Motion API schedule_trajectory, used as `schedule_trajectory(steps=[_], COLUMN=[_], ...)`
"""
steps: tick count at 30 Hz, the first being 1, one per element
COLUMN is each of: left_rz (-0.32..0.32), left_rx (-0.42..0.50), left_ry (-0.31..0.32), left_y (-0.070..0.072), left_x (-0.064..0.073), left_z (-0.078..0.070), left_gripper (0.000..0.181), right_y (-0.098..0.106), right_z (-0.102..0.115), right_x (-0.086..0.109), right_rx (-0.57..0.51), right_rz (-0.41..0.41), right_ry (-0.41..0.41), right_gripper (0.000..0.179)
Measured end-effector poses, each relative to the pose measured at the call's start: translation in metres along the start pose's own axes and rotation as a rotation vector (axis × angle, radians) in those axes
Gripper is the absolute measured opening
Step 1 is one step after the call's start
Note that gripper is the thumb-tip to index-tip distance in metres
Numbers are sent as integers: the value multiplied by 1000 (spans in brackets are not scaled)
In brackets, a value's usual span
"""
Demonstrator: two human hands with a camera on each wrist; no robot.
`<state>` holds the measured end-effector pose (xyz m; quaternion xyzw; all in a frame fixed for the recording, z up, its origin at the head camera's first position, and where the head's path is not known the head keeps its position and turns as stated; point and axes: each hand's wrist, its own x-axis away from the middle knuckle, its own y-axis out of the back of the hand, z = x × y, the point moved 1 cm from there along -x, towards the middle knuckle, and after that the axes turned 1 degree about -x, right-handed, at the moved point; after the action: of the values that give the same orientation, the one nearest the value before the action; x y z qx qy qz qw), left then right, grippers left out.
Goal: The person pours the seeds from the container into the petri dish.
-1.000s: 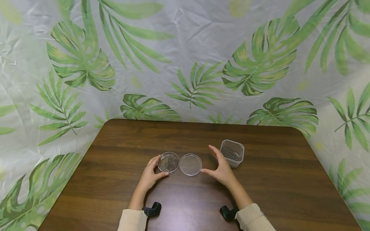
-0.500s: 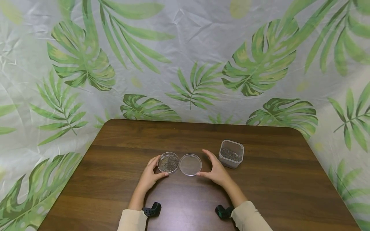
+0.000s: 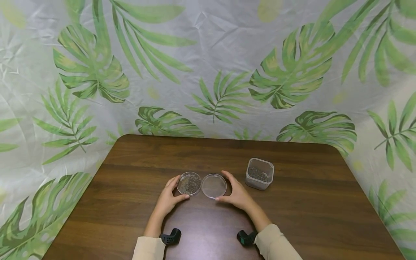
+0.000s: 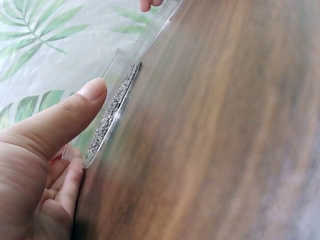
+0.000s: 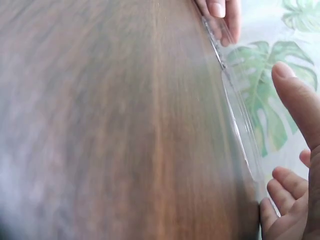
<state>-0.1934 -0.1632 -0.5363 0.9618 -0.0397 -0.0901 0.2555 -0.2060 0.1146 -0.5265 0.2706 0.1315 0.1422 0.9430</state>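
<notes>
A clear petri dish [image 3: 189, 183] with dark grey grains in it lies flat on the table. My left hand [image 3: 166, 199] holds it at its left side, thumb at the near rim and fingers at the far side. Touching or almost touching its right edge is a second clear round petri dish half [image 3: 214, 186], with nothing visible inside. My right hand [image 3: 239, 195] stands around that half's right side, thumb near the front rim and forefinger near the back. In the right wrist view the thumb [image 5: 295, 95] appears apart from the rim; firm contact cannot be made out.
A square clear plastic tub [image 3: 260, 174] with similar dark grains stands to the right, beyond my right hand. The brown wooden table [image 3: 130, 159] ends at a back edge before a leaf-patterned curtain [image 3: 221, 47].
My right hand has moved left, away from the plastic tub and in around the right side of the empty petri dish half. The left hand and both dishes stay in place.
</notes>
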Motion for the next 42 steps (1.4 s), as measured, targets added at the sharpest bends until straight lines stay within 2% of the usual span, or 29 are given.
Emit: schedule_trajectory(steps=[15, 23, 27, 42], left_rz=[-1, 3, 3, 4], left_rx=[-5, -15, -19, -23], left_ry=[7, 15, 14, 17], left_y=[0, 0, 0, 0], left_x=[0, 0, 0, 0], left_z=[-1, -2, -2, -2], left_gripper=[83, 83, 83, 84], right_y=[-8, -11, -11, -10], right_z=[-2, -2, -2, 7], right_x=[-7, -7, -7, -6], right_rx=[105, 164, 162, 52], right_rz=[89, 75, 59, 16], right_ry=[6, 36, 30, 30], right_gripper=[108, 103, 102, 103])
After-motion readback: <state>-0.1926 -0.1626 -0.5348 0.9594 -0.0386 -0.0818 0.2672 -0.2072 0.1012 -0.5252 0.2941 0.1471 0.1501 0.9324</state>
